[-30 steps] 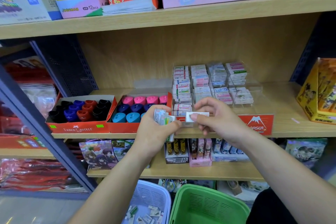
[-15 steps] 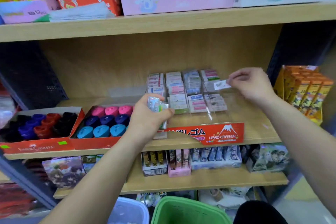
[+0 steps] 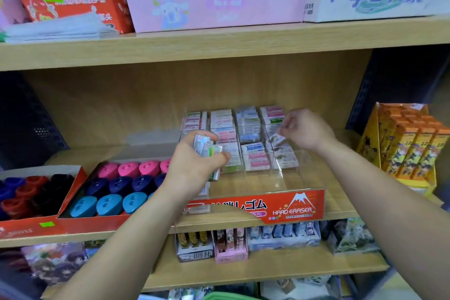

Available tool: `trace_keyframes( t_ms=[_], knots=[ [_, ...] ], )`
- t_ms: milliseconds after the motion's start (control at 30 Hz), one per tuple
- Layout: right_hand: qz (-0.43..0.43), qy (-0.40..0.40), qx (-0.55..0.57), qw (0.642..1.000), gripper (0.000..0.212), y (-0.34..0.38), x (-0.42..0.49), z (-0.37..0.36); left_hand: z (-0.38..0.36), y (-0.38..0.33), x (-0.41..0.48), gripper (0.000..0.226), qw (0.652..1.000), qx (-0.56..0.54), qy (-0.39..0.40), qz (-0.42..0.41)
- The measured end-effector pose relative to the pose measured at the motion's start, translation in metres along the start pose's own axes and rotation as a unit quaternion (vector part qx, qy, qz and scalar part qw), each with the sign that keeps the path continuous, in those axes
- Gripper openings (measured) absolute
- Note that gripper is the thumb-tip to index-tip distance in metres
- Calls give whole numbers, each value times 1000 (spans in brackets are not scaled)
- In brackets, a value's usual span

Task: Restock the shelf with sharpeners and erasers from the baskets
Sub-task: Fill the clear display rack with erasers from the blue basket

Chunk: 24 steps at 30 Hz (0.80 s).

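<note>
A clear eraser display case (image 3: 302,179) with a red "Hard Eraser" front stands on the middle shelf, its compartments filled with stacked erasers (image 3: 253,154). My left hand (image 3: 194,165) grips a small bundle of wrapped erasers (image 3: 207,148) in front of the case's left side. My right hand (image 3: 306,129) is over the rightmost column and pinches one eraser (image 3: 277,139) there. Two red trays of sharpeners (image 3: 121,185) stand to the left: pink, navy and light blue in the nearer, dark and red ones in the farther.
An orange and yellow product box (image 3: 404,146) stands at the shelf's right end. Boxes of stationery line the upper shelf (image 3: 219,41). Small boxed goods fill the lower shelf (image 3: 243,246). A green basket rim (image 3: 226,296) shows at the bottom edge.
My right hand carried one eraser from my left hand up to the case's right column and has now lowered it into that column. The view has moved closer to the shelf.
</note>
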State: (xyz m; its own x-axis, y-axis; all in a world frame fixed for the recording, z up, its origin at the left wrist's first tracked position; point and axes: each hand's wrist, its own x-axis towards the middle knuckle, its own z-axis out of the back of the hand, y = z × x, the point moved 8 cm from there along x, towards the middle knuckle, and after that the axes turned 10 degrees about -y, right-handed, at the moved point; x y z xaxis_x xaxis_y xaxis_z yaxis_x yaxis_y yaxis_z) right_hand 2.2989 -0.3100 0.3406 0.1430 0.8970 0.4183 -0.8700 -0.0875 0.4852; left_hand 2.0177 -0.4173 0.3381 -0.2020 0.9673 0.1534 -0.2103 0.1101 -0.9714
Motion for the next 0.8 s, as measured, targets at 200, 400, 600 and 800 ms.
trace_keyframes(
  t_ms=[200, 400, 600, 800],
  knots=[
    [65, -67, -141, 986, 13, 12, -7, 3, -5, 4, 2, 34, 1000, 7, 10, -10],
    [72, -106, -97, 987, 6, 21, -16, 13, -3, 8, -3, 33, 1000, 11, 4, -1],
    [86, -105, 94, 986, 8, 61, -55, 33, 0, 10, -18, 36, 999, -28, 10, 20],
    [42, 165, 404, 899, 23, 128, -131, -1, 10, 11, -29, 39, 994, -92, -35, 47]
  ],
)
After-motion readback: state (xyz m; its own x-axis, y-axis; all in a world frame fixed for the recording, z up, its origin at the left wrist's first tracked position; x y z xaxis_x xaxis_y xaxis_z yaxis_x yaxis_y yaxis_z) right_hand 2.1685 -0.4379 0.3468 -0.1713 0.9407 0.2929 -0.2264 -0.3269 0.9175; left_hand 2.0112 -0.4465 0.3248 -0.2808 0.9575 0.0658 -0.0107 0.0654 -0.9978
